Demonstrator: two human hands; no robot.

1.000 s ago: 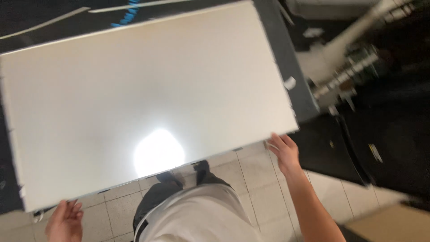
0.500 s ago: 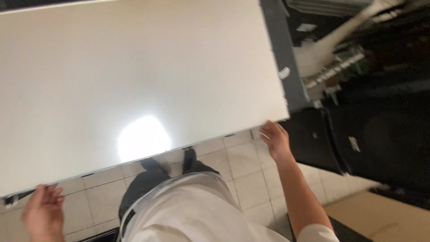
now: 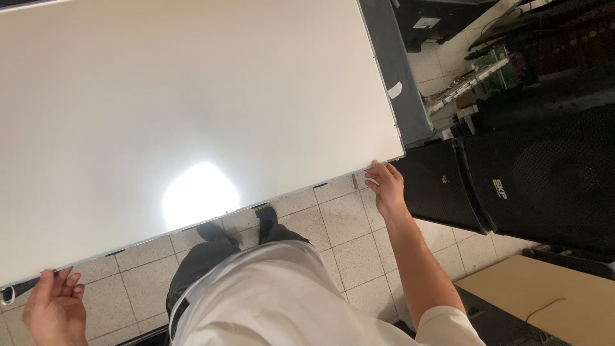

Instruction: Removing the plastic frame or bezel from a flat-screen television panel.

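Note:
A large white rectangular panel point(image 3: 192, 102) fills most of the head view, glossy, with a bright light reflection near its near edge. My left hand point(image 3: 54, 307) grips the panel's near left corner from below, fingers curled on the edge. My right hand point(image 3: 384, 186) holds the near right corner, fingers on the edge. I stand at the panel's near long side; my white shirt, dark trousers and shoes show below it.
A grey table edge point(image 3: 394, 70) shows past the panel's right side. Large black speaker cabinets point(image 3: 525, 186) stand on the tiled floor point(image 3: 333, 230) to the right. A brown cardboard sheet point(image 3: 551, 301) lies at lower right. Cluttered parts sit at upper right.
The panel now fills more of the view and has shifted left and nearer. My hands have stayed on its two near corners, and the right hand sits slightly higher in the view.

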